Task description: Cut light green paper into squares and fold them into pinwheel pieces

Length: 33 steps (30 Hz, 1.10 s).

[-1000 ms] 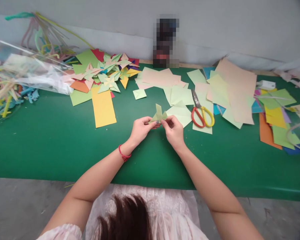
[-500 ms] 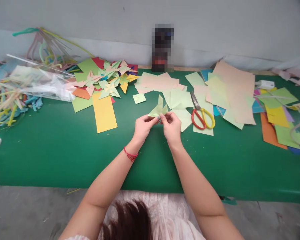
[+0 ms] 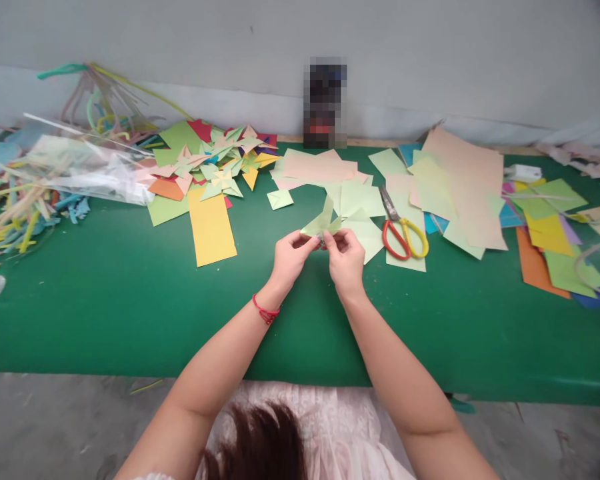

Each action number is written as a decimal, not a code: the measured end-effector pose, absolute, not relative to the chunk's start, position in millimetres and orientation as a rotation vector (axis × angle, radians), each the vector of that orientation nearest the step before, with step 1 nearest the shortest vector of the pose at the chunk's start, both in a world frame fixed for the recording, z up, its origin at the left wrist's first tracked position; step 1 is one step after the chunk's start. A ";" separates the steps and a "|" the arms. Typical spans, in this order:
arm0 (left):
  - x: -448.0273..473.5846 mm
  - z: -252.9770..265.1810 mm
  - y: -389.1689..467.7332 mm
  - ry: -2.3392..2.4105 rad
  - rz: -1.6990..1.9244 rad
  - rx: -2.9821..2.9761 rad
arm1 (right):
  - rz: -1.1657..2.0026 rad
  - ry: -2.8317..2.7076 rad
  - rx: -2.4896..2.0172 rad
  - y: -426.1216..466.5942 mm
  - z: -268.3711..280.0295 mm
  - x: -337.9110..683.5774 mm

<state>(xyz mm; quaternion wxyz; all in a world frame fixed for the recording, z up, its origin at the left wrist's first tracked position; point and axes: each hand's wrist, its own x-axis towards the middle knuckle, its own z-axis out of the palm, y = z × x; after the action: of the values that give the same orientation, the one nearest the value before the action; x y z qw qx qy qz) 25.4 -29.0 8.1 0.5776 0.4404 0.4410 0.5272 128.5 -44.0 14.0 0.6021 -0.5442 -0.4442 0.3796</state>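
Note:
Between my two hands is a piece of folded light green paper [image 3: 321,221], with pointed flaps standing up from it. My left hand [image 3: 291,257], below a red bracelet [image 3: 267,311] on the wrist, pinches its left lower edge. The fingers of my right hand [image 3: 346,259] pinch the same paper from the right, the thumbs close together. Behind it lie pale green sheets [image 3: 363,200] and, off to the left, a small folded green square [image 3: 280,199]. Scissors [image 3: 403,233] with one red and one yellow handle rest on paper to the right.
Folded paper stars [image 3: 223,180] are heaped at the back left, near a yellow sheet [image 3: 213,227]. Fuzzy craft stems [image 3: 25,200] and a clear plastic bag [image 3: 95,177] fill the far left. Large peach sheets [image 3: 473,187] and coloured papers [image 3: 555,233] lie right on the green table [image 3: 130,307].
Both hands stay pinched on the folded paper, whose flaps now stand a little more spread. The whole view has shifted slightly.

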 end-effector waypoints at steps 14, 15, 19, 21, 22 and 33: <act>21.0 11.1 -25.7 1.030 1.325 0.801 | 0.819 -1.085 -1.341 -37.7 5.2 135.2; 21.2 11.3 -26.2 1.029 1.318 0.784 | 0.818 -1.085 -1.339 -37.9 5.3 134.4; 22.7 10.6 -28.3 1.004 1.273 0.698 | 0.821 -1.084 -1.326 -37.9 5.8 132.1; 22.6 9.9 -28.2 0.989 1.262 0.663 | 0.824 -1.078 -1.330 -37.0 5.1 132.9; 21.9 9.7 -27.7 0.982 1.260 0.652 | 0.820 -1.076 -1.338 -36.3 4.6 134.0; 10.4 14.7 -20.2 0.997 1.162 1.054 | 0.910 -1.254 -1.297 -32.7 8.8 145.7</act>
<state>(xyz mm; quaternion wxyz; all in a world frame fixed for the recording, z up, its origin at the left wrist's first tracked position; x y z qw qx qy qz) 10.4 -20.2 14.7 0.5983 0.4543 0.4297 0.5010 145.7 -32.7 8.8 0.5315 -0.5436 -0.5257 0.3815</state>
